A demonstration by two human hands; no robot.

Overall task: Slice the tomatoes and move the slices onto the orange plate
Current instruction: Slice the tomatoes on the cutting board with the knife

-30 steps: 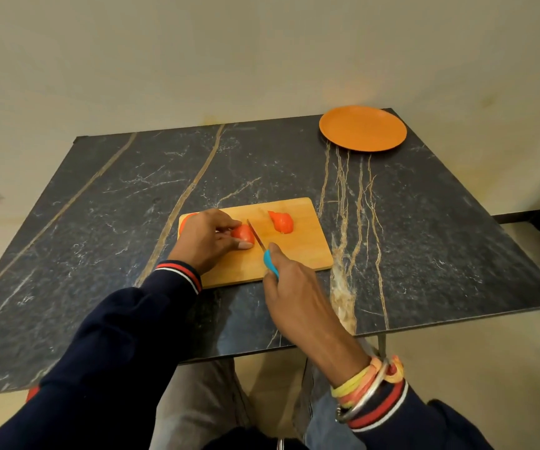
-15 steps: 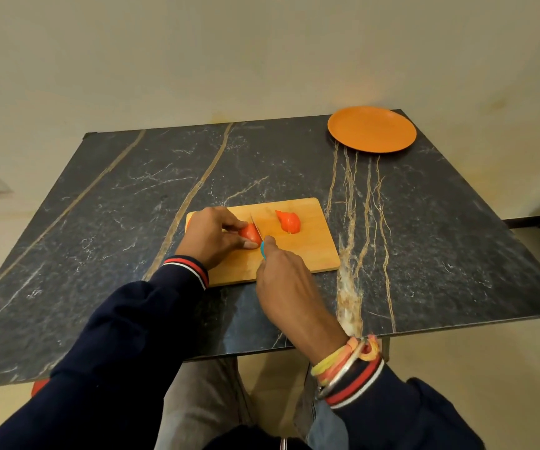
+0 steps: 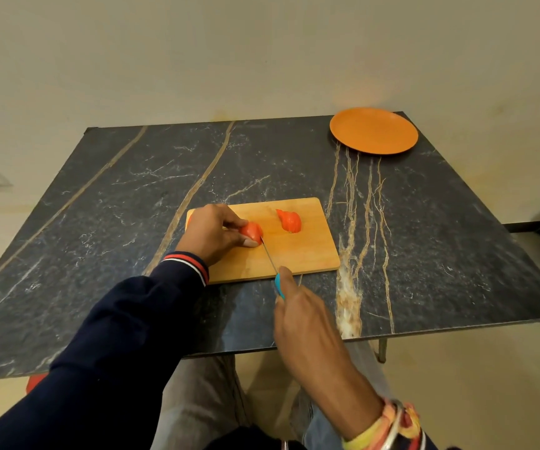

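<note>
Right now your L hand point(image 3: 211, 233) curls over a tomato half point(image 3: 251, 230) on the board point(image 3: 297, 254), thumb and fingers pinching it toward the board's 9 o'clock side. Your R hand point(image 3: 304, 316) is wrapped round the blue handle of the knife point(image 3: 270, 258), w/ the blade running toward 11 o'clock and the tip touching the half's near-right edge. The handle sits past the board's 6 o'clock edge. A 2nd piece point(image 3: 289, 220) lies loose at 2 o'clock from the held one, apart from it. Plate point(image 3: 374, 130) sits at the 1 o'clock corner of the table point(image 3: 132, 206), well apart from the board.
</note>
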